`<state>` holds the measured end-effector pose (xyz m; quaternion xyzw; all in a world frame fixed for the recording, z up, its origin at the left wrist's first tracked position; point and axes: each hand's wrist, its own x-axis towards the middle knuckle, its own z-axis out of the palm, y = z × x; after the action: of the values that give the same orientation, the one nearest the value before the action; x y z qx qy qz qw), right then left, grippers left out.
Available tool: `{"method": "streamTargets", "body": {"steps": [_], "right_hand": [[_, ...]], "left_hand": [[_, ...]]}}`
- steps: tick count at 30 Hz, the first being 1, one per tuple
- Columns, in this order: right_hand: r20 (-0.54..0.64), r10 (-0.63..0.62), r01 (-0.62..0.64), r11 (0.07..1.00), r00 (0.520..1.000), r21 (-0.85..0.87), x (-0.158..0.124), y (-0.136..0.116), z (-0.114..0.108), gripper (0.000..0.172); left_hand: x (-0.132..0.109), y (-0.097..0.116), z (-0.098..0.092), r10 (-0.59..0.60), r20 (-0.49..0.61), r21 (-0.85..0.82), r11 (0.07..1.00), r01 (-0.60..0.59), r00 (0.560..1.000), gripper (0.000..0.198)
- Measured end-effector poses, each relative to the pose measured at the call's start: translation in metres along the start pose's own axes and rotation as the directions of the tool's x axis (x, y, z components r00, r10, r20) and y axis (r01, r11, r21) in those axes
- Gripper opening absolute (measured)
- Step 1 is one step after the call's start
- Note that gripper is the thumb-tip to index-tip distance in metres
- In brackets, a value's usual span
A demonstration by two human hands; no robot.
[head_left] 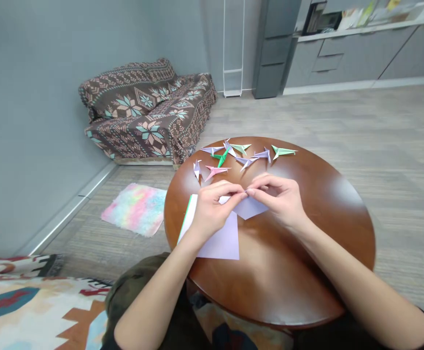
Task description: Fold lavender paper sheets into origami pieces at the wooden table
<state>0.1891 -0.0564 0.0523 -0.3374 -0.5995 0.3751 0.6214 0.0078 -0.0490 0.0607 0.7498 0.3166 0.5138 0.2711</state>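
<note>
A folded piece of light purple origami paper [250,208] is held between my two hands above the round table. My left hand [217,204] pinches its upper edge from the left, with thumb and fingertips together. From the right, my right hand [279,194] pinches the same edge, its fingertips almost meeting the left ones. Beneath my left hand and wrist lies a stack of paper sheets [223,242], a light purple one on top and white and green edges showing at the left. My fingers hide the top of the folded paper.
Several folded paper figures in purple, green and pink, including a pink one [216,171], lie along the far side of the brown round table [307,243]. Beyond stand a patterned sofa [150,112], a pastel rug [135,206], a grey fridge [273,48] and kitchen cabinets [354,58].
</note>
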Motion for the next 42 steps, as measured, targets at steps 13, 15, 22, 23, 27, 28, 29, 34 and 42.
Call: {"method": "streamTargets", "body": {"steps": [13,15,22,23,27,28,29,34,42], "right_hand": [[0.053,-0.099,0.108,0.974,0.994,-0.2,-0.0038,0.0032,0.0028,0.01],[0.049,-0.106,0.114,0.973,0.993,-0.202,-0.0049,0.0039,0.0037,0.009],[0.046,-0.104,0.111,0.977,0.993,-0.183,-0.0062,0.003,0.004,0.009],[0.049,-0.103,0.11,0.977,0.993,-0.181,-0.0061,0.0027,0.0039,0.009],[0.048,-0.104,0.111,0.976,0.993,-0.187,-0.0059,0.0015,0.0042,0.009],[0.046,-0.103,0.11,0.975,0.994,-0.192,-0.006,0.0012,0.0043,0.009],[0.043,-0.101,0.107,0.974,0.994,-0.197,-0.0061,0.001,0.0045,0.01],[0.036,-0.082,0.088,0.975,0.996,-0.206,-0.0065,-0.0002,0.0059,0.01],[0.025,-0.064,0.068,0.976,0.998,-0.206,-0.0059,-0.0008,0.0071,0.01]], "left_hand": [[-0.0007,0.0046,0.007,-0.243,-0.135,-0.239,0.949,0.206,0.961,0.008],[-0.0009,0.0046,0.0075,-0.247,-0.161,-0.224,0.952,0.209,0.955,0.007],[0.0001,0.0033,0.0042,-0.18,-0.186,-0.184,0.972,0.146,0.966,0.005],[0.0004,0.0031,0.0037,-0.176,-0.186,-0.182,0.973,0.142,0.967,0.005],[0.0008,0.0021,0.0031,-0.157,-0.192,-0.181,0.976,0.122,0.969,0.005],[0.0007,0.0019,0.0032,-0.15,-0.195,-0.183,0.976,0.115,0.969,0.005],[0.0006,0.0017,0.0033,-0.145,-0.196,-0.186,0.977,0.109,0.97,0.005],[0.0002,0.0036,0.004,-0.152,-0.199,-0.176,0.977,0.117,0.968,0.007],[-0.0006,0.0081,0.0089,-0.211,-0.213,-0.168,0.97,0.177,0.954,0.005]]}}
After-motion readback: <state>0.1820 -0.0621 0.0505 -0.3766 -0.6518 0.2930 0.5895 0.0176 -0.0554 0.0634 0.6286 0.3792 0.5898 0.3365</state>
